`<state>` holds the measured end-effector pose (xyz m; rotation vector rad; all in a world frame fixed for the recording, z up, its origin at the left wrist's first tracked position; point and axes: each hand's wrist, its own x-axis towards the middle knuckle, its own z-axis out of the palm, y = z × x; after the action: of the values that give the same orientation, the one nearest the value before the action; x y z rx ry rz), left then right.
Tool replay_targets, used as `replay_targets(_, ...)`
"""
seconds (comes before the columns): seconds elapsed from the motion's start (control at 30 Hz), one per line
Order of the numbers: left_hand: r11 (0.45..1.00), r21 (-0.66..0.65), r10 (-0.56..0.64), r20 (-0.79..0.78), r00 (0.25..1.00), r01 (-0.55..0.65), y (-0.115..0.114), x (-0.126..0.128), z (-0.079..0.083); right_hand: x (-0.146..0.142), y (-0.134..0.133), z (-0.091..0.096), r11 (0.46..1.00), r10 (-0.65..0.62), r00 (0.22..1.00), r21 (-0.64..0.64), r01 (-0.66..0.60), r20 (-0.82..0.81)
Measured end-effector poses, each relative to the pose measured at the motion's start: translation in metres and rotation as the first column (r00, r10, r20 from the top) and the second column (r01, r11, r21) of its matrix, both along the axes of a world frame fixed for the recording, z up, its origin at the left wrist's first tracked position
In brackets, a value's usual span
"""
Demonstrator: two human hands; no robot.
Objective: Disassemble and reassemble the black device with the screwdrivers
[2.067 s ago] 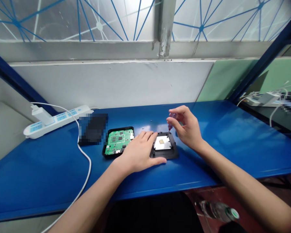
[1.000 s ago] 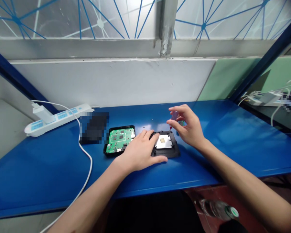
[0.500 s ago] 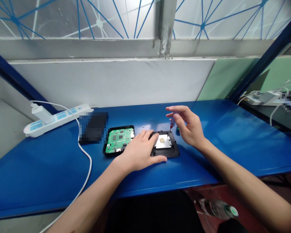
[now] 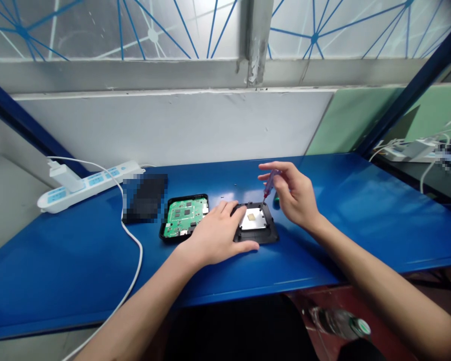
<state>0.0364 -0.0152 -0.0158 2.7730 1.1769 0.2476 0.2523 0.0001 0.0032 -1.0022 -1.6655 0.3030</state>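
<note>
A black plastic cover (image 4: 270, 234) lies on the table with a silver metal plate (image 4: 256, 224) on it; a small tan square pad (image 4: 251, 217) sits on the plate. My left hand (image 4: 215, 233) lies across the cover's left side, fingers stretched, its thumb along the near edge. In my right hand (image 4: 295, 193), a screwdriver (image 4: 269, 184) with a clear purplish handle is pinched, standing nearly upright. Its tip meets the plate's far right corner. Left of my left hand, a black casing (image 4: 163, 231) holds a green circuit board (image 4: 178, 215), partly covered by that hand.
A white power strip (image 4: 97, 179) with a plugged-in charger (image 4: 64, 176) stands at the back left, its white cable (image 4: 140, 250) crossing the table. Beside it lies a blurred dark object (image 4: 145, 198). A small green item (image 4: 276, 201) is by my right hand. Below the table is a bottle (image 4: 342, 322).
My right hand has shifted very slightly, and more of the screwdriver handle shows. The left hand and the cover stay in place.
</note>
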Motion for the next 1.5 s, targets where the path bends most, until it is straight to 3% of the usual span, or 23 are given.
replay_targets(0.63,1.0,-0.024,0.012,0.009,1.0,-0.012,-0.0003,0.0004,0.0021,0.0025,0.0067,-0.0066,0.995,-0.079,0.994,0.072,0.073,0.081)
replay_targets(0.73,1.0,-0.026,0.005,0.011,1.0,-0.005,-0.0006,0.0002,0.0028,0.0012,0.0065,-0.0077,0.995,-0.1,0.995,0.025,0.1,0.027)
replay_targets(0.93,1.0,-0.018,0.003,0.015,1.0,-0.003,0.0,-0.0002,0.0008,-0.0025,0.0016,-0.0046,0.995,0.032,0.998,-0.094,-0.038,-0.063)
replay_targets(1.2,1.0,-0.018,0.006,0.007,1.0,-0.006,0.0,-0.0002,0.0009,0.0006,0.0047,-0.0061,0.994,-0.052,0.999,0.097,0.05,0.016)
replay_targets(1.5,1.0,-0.011,-0.002,0.014,1.0,0.002,0.0002,-0.0001,-0.0001,-0.0024,0.0006,-0.0061,0.999,0.037,0.996,-0.035,-0.04,-0.087)
